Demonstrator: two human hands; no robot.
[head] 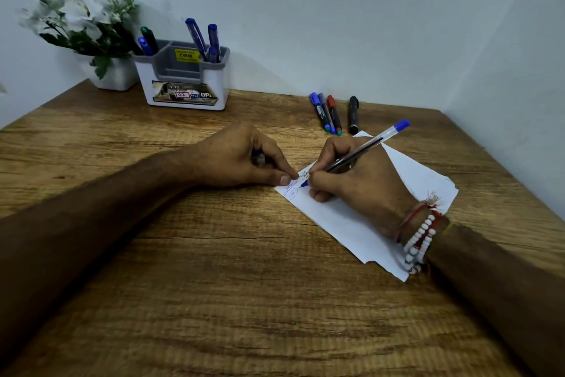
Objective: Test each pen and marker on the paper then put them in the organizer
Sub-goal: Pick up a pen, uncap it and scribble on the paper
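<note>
Near the left corner of the paper (pixel 422 181), the right hand (pixel 351 181) grips a clear blue pen (pixel 357 152) in a writing hold, its tip on the sheet among a few blue scribbles. The left hand (pixel 244 156) rests on the bench (pixel 244 285) with its fingers curled around a small blue piece, probably the pen's cap (pixel 259 155), while its thumb (pixel 284 178) presses the paper's edge. That one thumb is all that pins the sheet on this side, so a hard stroke could make the paper slide or crease and leave the test mark broken. The right wrist and its bead bracelet lie on the sheet, so a sideways drag might smear wet ink or pull the paper along. Three markers (pixel 328 115) and a black marker (pixel 353 115) lie just beyond the paper's far corner, and a shifted sheet could nudge them and set them rolling. The cap sits loosely enough that it may slip out when the hand lifts. The organizer (pixel 183 86) stands well apart at the back against the wall, with pens already upright in its left and right compartments. A careless reach could knock those or tip it, and a pen dropped in uncapped may dry out or mark the holder.
</note>
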